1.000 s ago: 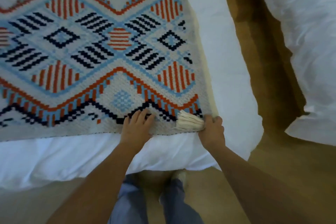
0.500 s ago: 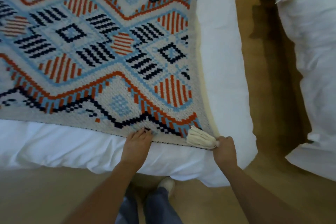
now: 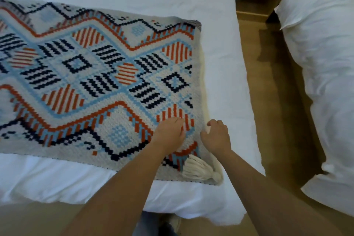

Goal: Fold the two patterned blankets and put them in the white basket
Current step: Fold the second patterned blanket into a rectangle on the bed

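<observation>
One patterned blanket (image 3: 99,82), knitted in orange, navy and light blue, lies folded flat across the white bed (image 3: 220,59). Its cream tassel (image 3: 199,169) lies loose at the near right corner. My left hand (image 3: 169,132) rests palm-down on the blanket near its right side. My right hand (image 3: 215,136) sits at the blanket's right edge, its fingers loosely curled, and I see no fabric between them. The second blanket and the white basket are out of view.
A second white bed (image 3: 321,82) stands to the right, across a narrow strip of wooden floor (image 3: 272,111). A wooden nightstand (image 3: 260,0) sits at the far end of that gap. My legs stand at the near bed edge.
My right hand let go of the tassel corner and moved up along the right edge. My left hand slid from the near hem further onto the blanket. The view shifted right.
</observation>
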Action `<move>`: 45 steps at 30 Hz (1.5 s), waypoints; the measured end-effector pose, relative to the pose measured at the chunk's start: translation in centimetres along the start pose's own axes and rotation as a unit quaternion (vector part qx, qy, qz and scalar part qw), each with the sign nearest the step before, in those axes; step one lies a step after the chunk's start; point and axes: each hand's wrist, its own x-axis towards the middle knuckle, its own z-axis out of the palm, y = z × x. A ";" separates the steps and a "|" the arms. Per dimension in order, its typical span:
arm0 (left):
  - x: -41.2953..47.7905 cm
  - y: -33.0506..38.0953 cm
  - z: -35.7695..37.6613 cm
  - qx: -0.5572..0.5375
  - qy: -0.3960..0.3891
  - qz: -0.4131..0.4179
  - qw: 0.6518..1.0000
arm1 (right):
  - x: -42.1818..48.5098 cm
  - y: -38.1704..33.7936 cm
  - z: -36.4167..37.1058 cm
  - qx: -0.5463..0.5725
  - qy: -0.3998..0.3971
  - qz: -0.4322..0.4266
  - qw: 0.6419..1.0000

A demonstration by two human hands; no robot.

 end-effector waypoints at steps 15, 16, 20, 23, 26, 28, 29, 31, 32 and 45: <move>24.5 -4.7 -9.9 0.011 0.016 -0.011 1.000 | 22.5 -8.4 -5.3 0.142 0.025 0.033 0.989; 26.4 -5.1 -10.5 0.013 0.021 -0.015 1.000 | 24.3 -8.6 -5.6 0.145 0.029 0.038 0.988; 32.4 -6.9 -12.4 0.044 0.040 -0.031 0.998 | 30.8 -9.4 -6.9 0.134 0.039 0.019 0.990; 36.3 -7.8 -13.5 0.069 0.043 -0.038 0.996 | 35.6 -10.2 -7.7 0.113 0.038 0.004 0.993; 39.3 -8.2 -13.6 0.045 0.044 -0.052 0.997 | 39.7 -10.7 -7.8 0.096 0.037 -0.004 0.995; 40.8 -8.2 -13.2 0.028 0.059 -0.049 0.997 | 42.0 -11.1 -7.5 0.113 0.032 -0.015 0.993; 41.4 -8.3 -12.9 0.027 0.067 -0.044 0.996 | 43.0 -11.5 -7.3 0.116 0.026 -0.028 0.993; 42.6 -8.3 -12.6 0.048 0.080 -0.035 0.995 | 44.6 -12.4 -7.0 0.095 0.025 -0.063 0.993; 43.3 -8.3 -12.6 0.062 0.082 -0.035 0.994 | 45.2 -12.8 -6.9 0.069 0.036 -0.079 0.994; 47.9 -7.6 -16.9 -0.035 0.266 0.000 0.963 | 47.8 -14.1 -12.7 0.225 0.000 -0.069 0.972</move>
